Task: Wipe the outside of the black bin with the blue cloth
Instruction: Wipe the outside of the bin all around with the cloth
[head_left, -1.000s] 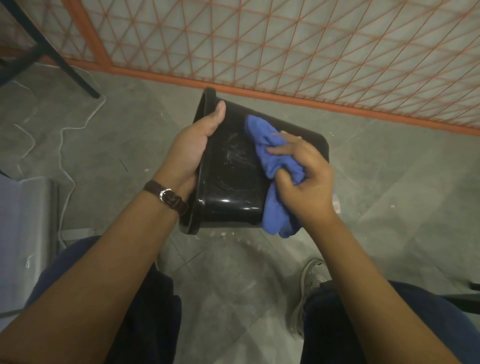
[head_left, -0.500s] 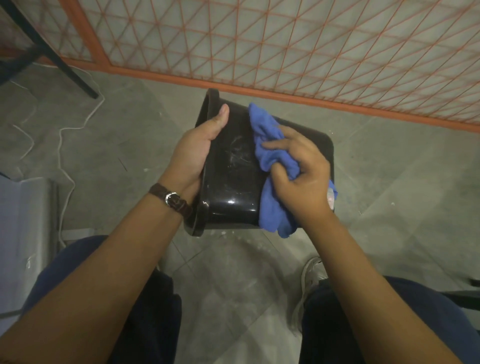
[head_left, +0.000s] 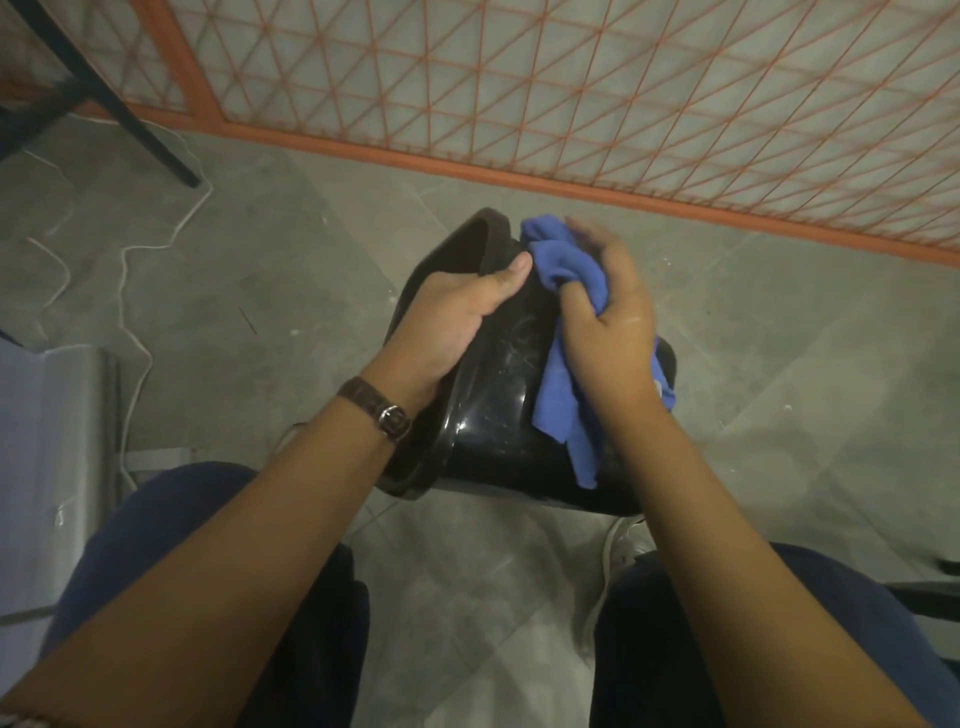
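The glossy black bin (head_left: 498, 415) is held on its side in the air above the floor, its rim toward the left. My left hand (head_left: 447, 317) grips the rim, thumb stretched along the bin's upper wall. My right hand (head_left: 608, 322) clutches the bunched blue cloth (head_left: 566, 364) and presses it against the bin's outer wall near the far rim edge. Part of the cloth hangs down below my right wrist. The bin's opening and far side are hidden.
An orange lattice fence (head_left: 571, 104) runs along the far side of the grey concrete floor (head_left: 260, 312). A black slanted leg (head_left: 130, 119) and a white cord (head_left: 124, 291) lie at the left. A grey metal surface (head_left: 52, 441) stands beside my left knee. My shoe (head_left: 623, 545) rests below the bin.
My right hand has slid the cloth up the bin's wall toward the far rim edge. The bin has tilted slightly, and my left hand keeps its grip on the rim.
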